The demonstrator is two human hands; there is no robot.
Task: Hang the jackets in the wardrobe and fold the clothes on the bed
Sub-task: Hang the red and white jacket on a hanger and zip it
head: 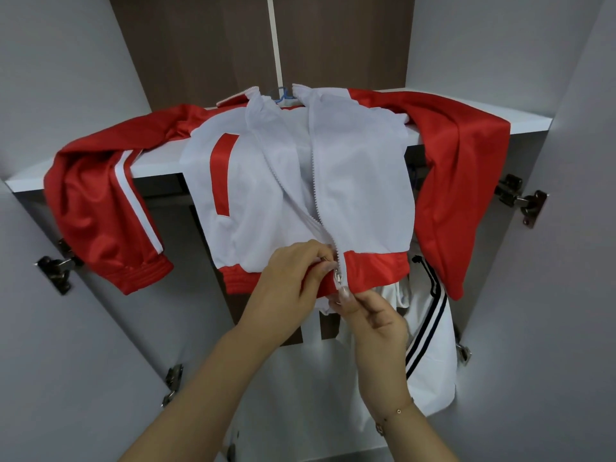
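Observation:
A white and red track jacket (pixel 363 181) lies spread over the wardrobe shelf (pixel 156 161), its red sleeves hanging off both sides. A blue hanger hook (pixel 283 94) pokes out at the collar. The front zip is open above the red hem. My left hand (pixel 293 281) pinches the left hem edge by the zip slider (pixel 338 276). My right hand (pixel 373 318) pinches the bottom of the zip on the right hem edge, just below the slider.
A white garment with black stripes (pixel 430 345) hangs below the shelf at the right. Both grey wardrobe doors stand open, with metal hinges (pixel 520 198) on each side. The dark brown back panel (pixel 206 45) rises behind the shelf.

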